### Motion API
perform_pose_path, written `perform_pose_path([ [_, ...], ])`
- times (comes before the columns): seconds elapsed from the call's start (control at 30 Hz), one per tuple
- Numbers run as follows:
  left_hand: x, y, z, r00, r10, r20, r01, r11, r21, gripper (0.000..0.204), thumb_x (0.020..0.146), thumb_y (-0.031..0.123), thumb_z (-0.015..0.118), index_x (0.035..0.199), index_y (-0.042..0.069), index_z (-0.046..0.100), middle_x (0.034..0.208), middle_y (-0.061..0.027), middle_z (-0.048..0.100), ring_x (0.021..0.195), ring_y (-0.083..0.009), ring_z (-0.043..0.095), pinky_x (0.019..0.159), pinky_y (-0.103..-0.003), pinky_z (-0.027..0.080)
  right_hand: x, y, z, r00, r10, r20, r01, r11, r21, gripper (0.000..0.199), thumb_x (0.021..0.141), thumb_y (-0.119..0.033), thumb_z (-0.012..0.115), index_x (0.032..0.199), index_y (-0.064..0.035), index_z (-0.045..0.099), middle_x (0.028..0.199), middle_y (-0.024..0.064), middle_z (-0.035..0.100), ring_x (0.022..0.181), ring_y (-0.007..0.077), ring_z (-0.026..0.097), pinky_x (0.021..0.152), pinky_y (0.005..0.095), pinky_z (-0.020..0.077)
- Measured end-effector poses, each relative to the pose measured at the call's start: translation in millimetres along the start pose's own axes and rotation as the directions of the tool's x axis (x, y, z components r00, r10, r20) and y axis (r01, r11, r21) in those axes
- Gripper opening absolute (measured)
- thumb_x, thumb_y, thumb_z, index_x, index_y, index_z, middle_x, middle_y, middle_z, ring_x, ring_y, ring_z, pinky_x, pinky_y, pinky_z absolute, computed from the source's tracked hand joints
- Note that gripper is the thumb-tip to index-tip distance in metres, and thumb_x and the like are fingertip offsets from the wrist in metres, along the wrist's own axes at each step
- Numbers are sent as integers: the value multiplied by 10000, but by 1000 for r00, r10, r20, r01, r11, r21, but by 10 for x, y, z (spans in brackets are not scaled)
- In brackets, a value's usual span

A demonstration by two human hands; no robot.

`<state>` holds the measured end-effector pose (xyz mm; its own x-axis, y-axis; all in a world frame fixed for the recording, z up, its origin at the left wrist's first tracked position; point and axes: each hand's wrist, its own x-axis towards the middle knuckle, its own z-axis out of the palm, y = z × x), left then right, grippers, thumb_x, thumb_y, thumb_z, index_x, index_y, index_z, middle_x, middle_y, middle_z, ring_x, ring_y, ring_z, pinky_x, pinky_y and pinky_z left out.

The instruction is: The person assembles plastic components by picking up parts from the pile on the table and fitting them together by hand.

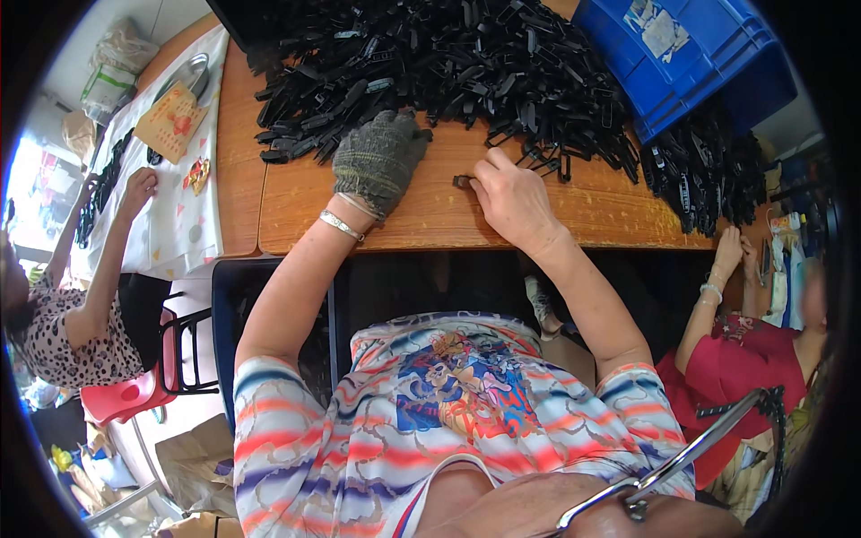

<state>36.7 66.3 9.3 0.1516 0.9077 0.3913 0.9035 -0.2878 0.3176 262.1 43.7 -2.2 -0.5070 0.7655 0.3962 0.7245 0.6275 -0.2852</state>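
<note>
A grey knitted glove covers my left hand (380,163), which lies at the near edge of a heap of black plastic clip-like parts (439,67). Its fingers curl down toward the heap, and whatever they hold is hidden. Over the wooden table, to the right of the glove, the bare fingers of my right hand (516,199) are closed in a pinch. A small black plastic part (462,181) sticks out on the left of those fingertips. Loose narrow black parts (543,163) lie just beyond my right hand.
A blue plastic crate (677,63) stands tilted at the back right, with more black parts (695,175) beside it. One person's hands (737,247) work at the right edge. Another person's hand (141,186) is over a white-covered table (193,229) on the left.
</note>
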Motion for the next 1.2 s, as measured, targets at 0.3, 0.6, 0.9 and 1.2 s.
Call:
perform_pose_path([
  [0.3,59,70,11,996,-64,64,69,995,-77,247,921,322,713,1019,97,740,1056,-135,702,974,-368,681,848,-488,537,-61,-29,-100,999,25,24,-25,999,22,167,905,-199,748,977,-51,719,964,122,625,797,360,696,681,451,572],
  [0.6,-157,13,54,983,-180,24,144,692,-707,317,924,112,740,1220,11,692,988,-120,748,789,-222,707,697,-331,567,8,11,-83,993,91,70,-101,982,163,254,848,-129,812,1046,-24,694,977,124,648,837,336,698,718,415,563],
  [0.9,-374,198,-217,880,-262,396,438,125,-890,305,973,128,707,1255,11,699,978,-57,740,719,-98,661,607,-246,550,225,-316,43,947,288,-139,-107,695,711,198,920,-76,757,1073,18,673,932,71,666,774,135,668,686,264,540],
  [1.2,-478,197,-168,888,-306,343,398,140,-907,306,976,151,712,1250,14,706,1010,-44,750,740,-89,672,622,-234,555,207,-340,81,958,258,-129,-96,707,700,197,884,-24,774,1052,22,682,940,73,676,762,129,677,670,264,547],
])
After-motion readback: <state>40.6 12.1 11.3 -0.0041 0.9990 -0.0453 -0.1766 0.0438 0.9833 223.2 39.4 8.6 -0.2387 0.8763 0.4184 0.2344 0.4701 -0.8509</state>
